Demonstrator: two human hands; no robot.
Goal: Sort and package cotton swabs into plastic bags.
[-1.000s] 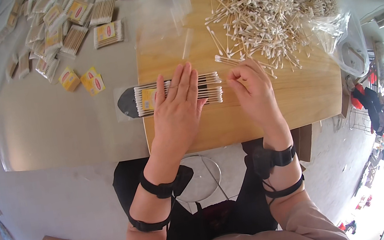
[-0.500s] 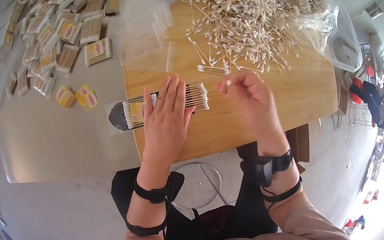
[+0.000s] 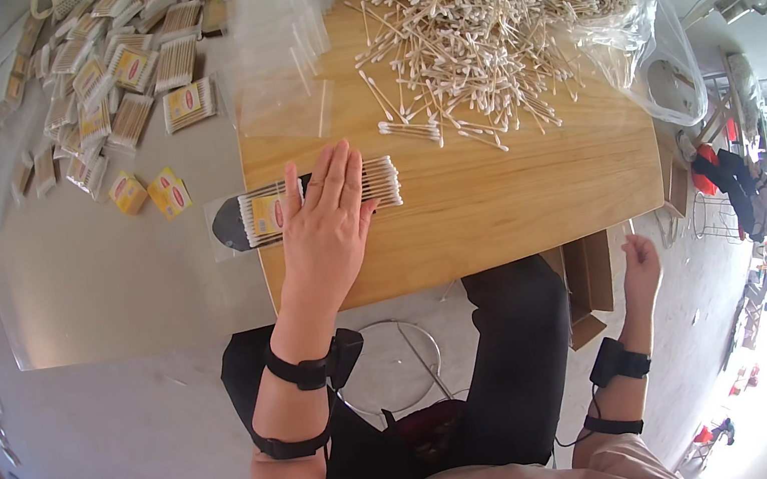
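Observation:
My left hand (image 3: pixel 324 219) lies flat, fingers stretched, over a row of cotton swabs (image 3: pixel 382 182) near the table's front. A yellow printed card (image 3: pixel 268 215) shows at the left part of that row, next to a dark rounded piece (image 3: pixel 228 227) and a clear plastic edge. Out past the table's front right edge, my right hand (image 3: pixel 643 265) is closed in a pinch. A thin pale stick, a cotton swab (image 3: pixel 632 226), pokes up from its fingertips. Most of the swab is hidden by the fingers.
A large heap of loose cotton swabs (image 3: pixel 469 22) spills from a clear bag (image 3: pixel 671 80) at the back right. Flat clear bags (image 3: pixel 278 64) lie at the back middle. Filled packs (image 3: pixel 134 114) pile up at the far left, near two yellow cards (image 3: pixel 168 192). Cardboard boxes (image 3: pixel 591 276) stand below.
My right hand has swung from beside the swab row to the right and toward me, off the table, with the swab pinched. My left hand stays flat on the row.

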